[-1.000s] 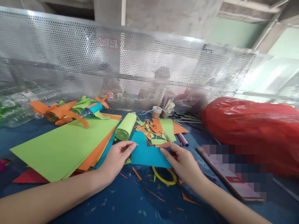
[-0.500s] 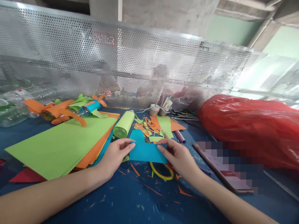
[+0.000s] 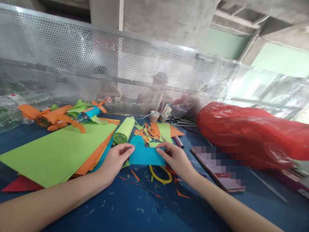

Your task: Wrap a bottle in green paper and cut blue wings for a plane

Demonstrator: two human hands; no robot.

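Note:
Between my two hands I hold a blue piece of paper (image 3: 147, 156), a flat rectangle above the table. My left hand (image 3: 116, 158) pinches its left end between thumb and fingers. At the right end, my right hand (image 3: 177, 158) pinches it the same way. Another blue paper piece (image 3: 138, 141) with a rounded top shows just behind it. Below the held paper lie scissors with a yellow handle loop (image 3: 160, 178); their blades are hidden. A bottle wrapped in light green paper (image 3: 124, 130) lies beyond my left hand.
Green sheets (image 3: 65, 151) are stacked over orange and blue ones at left. Paper-wrapped bottles with orange fins (image 3: 56, 116) lie behind them. Orange and green scraps (image 3: 147, 132) cover the middle. A phone (image 3: 219, 170) and a red plastic bag (image 3: 241, 132) are at right. A perforated metal screen (image 3: 145, 61) stands behind.
The view has shifted slightly, so the table things appear farther left. Both hands keep their pinch on the blue paper.

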